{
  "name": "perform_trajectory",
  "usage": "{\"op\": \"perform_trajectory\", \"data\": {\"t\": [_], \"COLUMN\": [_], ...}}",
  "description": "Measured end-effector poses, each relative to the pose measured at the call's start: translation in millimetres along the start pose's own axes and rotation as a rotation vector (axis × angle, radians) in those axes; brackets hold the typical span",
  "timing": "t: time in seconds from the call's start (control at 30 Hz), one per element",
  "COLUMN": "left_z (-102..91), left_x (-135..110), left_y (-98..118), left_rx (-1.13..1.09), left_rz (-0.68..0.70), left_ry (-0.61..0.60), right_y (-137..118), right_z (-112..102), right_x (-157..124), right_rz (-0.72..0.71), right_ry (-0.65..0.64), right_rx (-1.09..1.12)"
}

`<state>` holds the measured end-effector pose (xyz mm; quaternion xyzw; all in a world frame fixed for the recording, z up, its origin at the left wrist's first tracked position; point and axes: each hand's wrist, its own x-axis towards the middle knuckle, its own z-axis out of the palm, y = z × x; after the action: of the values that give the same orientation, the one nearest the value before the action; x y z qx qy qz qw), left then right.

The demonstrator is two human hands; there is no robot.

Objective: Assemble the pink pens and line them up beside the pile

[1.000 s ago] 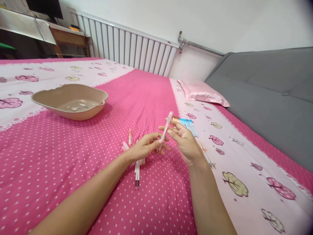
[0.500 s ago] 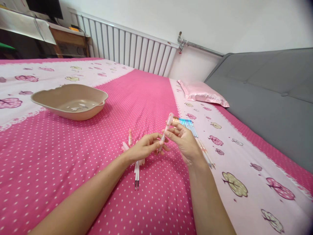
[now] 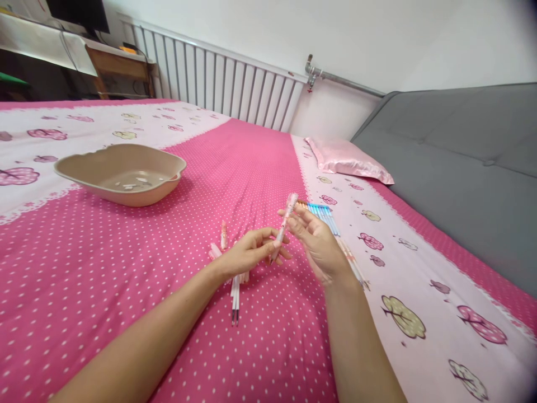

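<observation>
Between my hands a pink-and-white pen (image 3: 287, 217) stands tilted, its pale pink end up and its lower tip pointing down. My left hand (image 3: 252, 251) pinches the lower part between thumb and fingers. Higher up, my right hand (image 3: 315, 240) has its thumb and fingers closed around the pen below the pink end. Under and beside my left hand lie white pen refills (image 3: 235, 299) with dark tips, a pink pen piece (image 3: 215, 251) and a patterned pink piece (image 3: 224, 235); my hand partly covers this group.
A row of blue pens (image 3: 325, 215) and orange ones lies beyond my right hand, with white-and-pink pens (image 3: 351, 260) nearer. A beige basin (image 3: 121, 193) with small white pieces inside rests at left. A pink pillow (image 3: 348, 159) lies by the grey headboard (image 3: 453, 157).
My right thumb and fingers have shifted slightly along the upper part of the pen, showing more of its pattern. The left hand keeps its pinch, nearly still.
</observation>
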<state>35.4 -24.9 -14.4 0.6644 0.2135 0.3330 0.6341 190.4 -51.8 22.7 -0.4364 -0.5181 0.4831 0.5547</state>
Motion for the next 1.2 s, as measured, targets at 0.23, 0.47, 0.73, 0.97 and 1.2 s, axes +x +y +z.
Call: {"op": "perform_trajectory", "data": {"t": [0.23,0.47,0.73,0.97,1.2], "left_z": [-1.5,0.1,1.4,1.2,0.3], "left_x": [0.9,1.3,0.2,1.1,-0.4], "left_y": [-3.3,-0.9,-0.8,-1.3,1.4], "left_rx": [-0.010,-0.016,-0.041,-0.026,-0.017], "left_rz": [0.018,0.005,0.026,0.029,0.026], "left_ry": [-0.023,-0.008,-0.010,-0.035,-0.006], "right_y": [-1.2,1.3,-1.2,3.1,-1.8], "right_z": [1.1,0.2,1.9,2.4,1.2], "right_x": [-1.7,0.6,-0.3,0.1,-0.7], "right_rz": [0.055,0.072,0.073,0.080,0.036], "right_ry": [-0.071,-0.026,0.044,0.048,-0.060], "right_rx": [0.078,0.091,0.031,0.029,0.081]}}
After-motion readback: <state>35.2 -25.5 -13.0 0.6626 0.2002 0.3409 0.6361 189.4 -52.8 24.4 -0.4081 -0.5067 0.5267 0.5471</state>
